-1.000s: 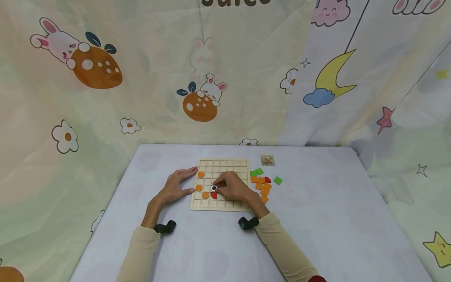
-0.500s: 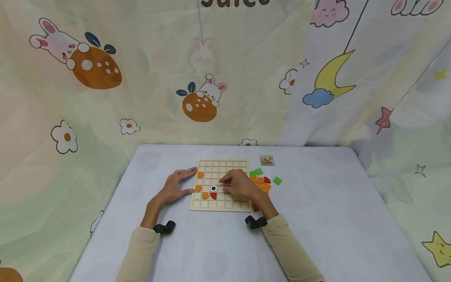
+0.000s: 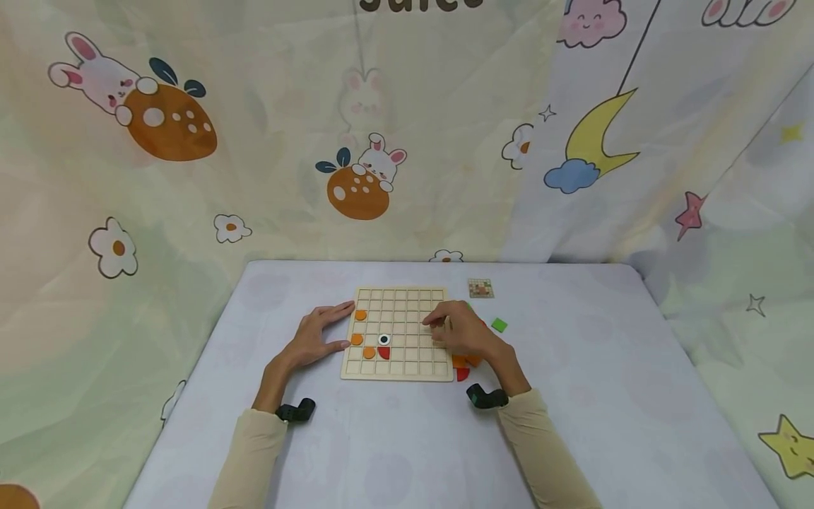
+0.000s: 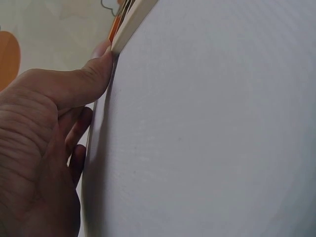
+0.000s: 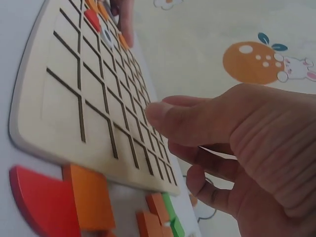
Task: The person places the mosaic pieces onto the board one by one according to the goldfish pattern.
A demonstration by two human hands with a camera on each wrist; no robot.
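A: What sits in your board's cells?

B: Your wooden grid board (image 3: pixel 416 355) lies flat on the table (image 3: pixel 394 438). Left-edge column: an upper orange disc (image 3: pixel 360 315) and a lower orange disc (image 3: pixel 357 339). One column in, towards the near edge, a third orange disc (image 3: pixel 369 352); beside it in that row, a red quarter-round (image 3: pixel 384 353), with a black-and-white disc (image 3: pixel 384 339) in the cell just beyond

A: And your hands?

B: Your left hand (image 3: pixel 308 336) rests at the board's left edge, fingers straight, thumb spread away from them, gripping nothing. Your right hand (image 3: pixel 466 331) is over the right edge, half open, thumb stretched, fingers loosely bent, no piece visible in it; cannot tell whether it touches the board

A: What do your wrist views add?

B: Left: your thumb tip against the board's side. Right: along the right edge, partly covered by your hand in the head view, a red tile (image 5: pixel 44 202) by the near right corner, an orange square (image 5: pixel 90 197) just beside it, then green tiles (image 5: pixel 177 228) near smaller-looking orange tiles (image 5: pixel 148 224). Head only: a picture card (image 3: pixel 480 288) past the far right corner
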